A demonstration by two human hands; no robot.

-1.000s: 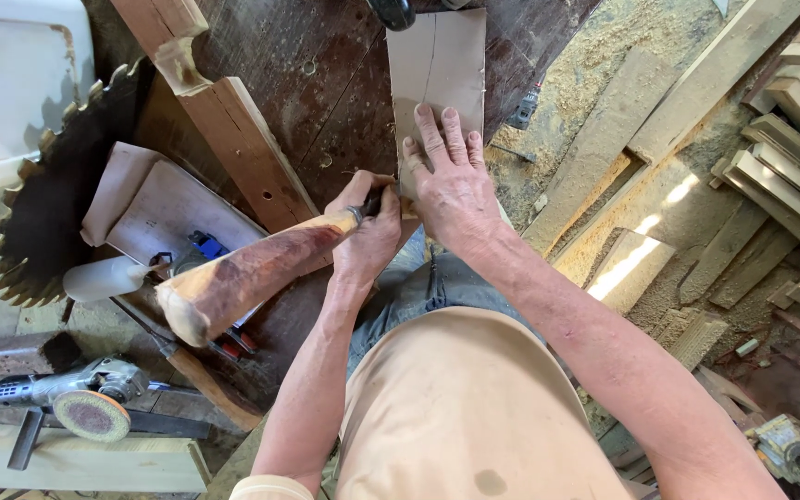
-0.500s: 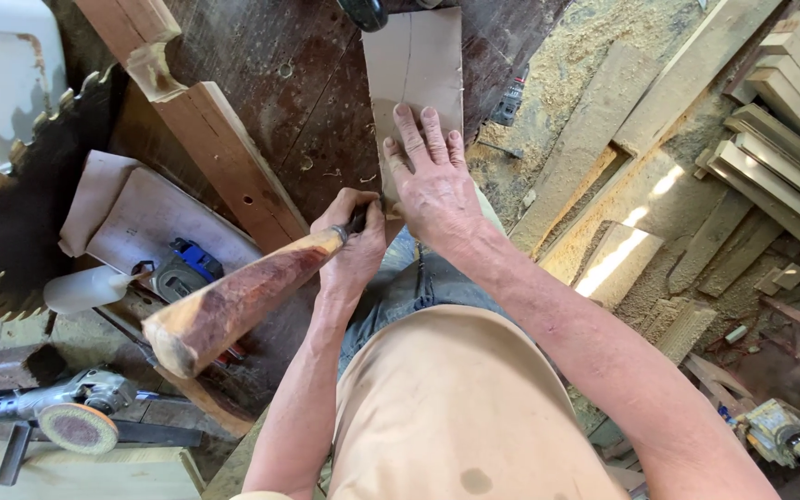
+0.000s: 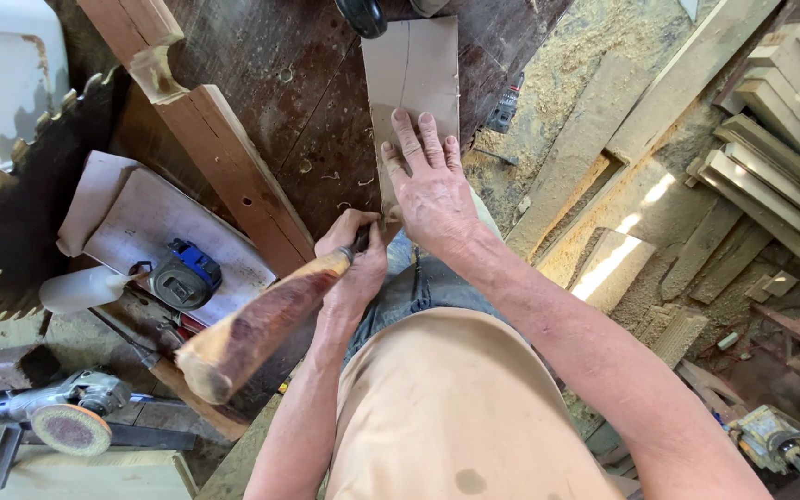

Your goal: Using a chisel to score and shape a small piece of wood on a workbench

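Two bare hands work over a dark, scarred bench [image 3: 261, 102] seen from above. The right hand [image 3: 432, 190] lies flat on a thin pale wooden board [image 3: 414, 69], fingers [image 3: 409, 139] spread and stretched out, gripping nothing, only pressing down on the board's near end. The board bears a faint curved pencil line and reaches away toward the far edge of the bench. The left hand [image 3: 354, 264] is closed tight around the narrow end of a thick reddish-brown wooden handle [image 3: 261, 324], whose blunt pale butt points back toward the lower left. The working end of that tool sits at the board's near left corner, just beside the right thumb; its tip is hidden between the two hands.

Left of the hands, a long reddish plank [image 3: 206, 148] crosses the bench at a slant. Beyond it lie a large toothed circular saw blade [image 3: 25, 222], a blue and black tape measure [image 3: 182, 276] on a pale sheet, and a white plastic bottle [image 3: 81, 289] on its side. An angle grinder [image 3: 53, 412] rests at the lower left. Sawdust and stacked timber offcuts [image 3: 770, 139] cover the floor to the right.
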